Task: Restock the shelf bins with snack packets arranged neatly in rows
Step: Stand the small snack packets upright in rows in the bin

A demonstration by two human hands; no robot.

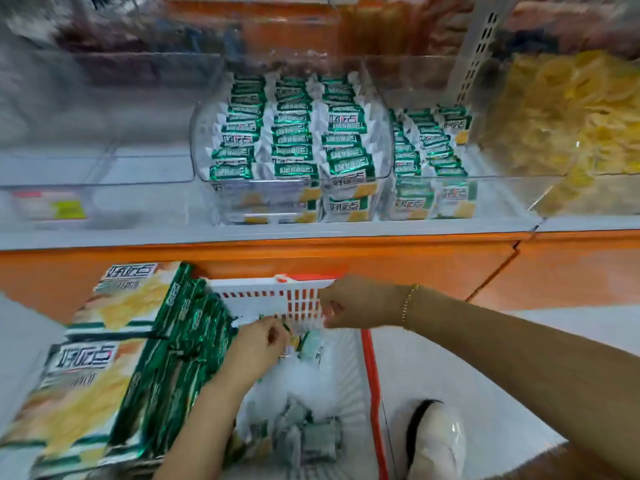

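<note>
Evidently both hands are down in the shopping basket, which stands on the floor against the orange front edge of the shelf, so the stock is only a short lift from the bins. The left hand is curled round a small snack packet, with green showing past its fingers. The right hand has its fingers bent at the basket's far wall, and blur hides whether it pinches a packet or the plastic lattice.

More loose packets lie in the basket's bottom. Opened multipack bags lean at its left side with green packets spilling out, probably the supply.

Up on the shelf, the middle bin holds three rows of snack packets standing on edge. They are green and white with crimped white ends, packed close from back wall to front rim. The right bin has shorter rows and bare room toward its right side, so it looks like the one needing filling.
</note>
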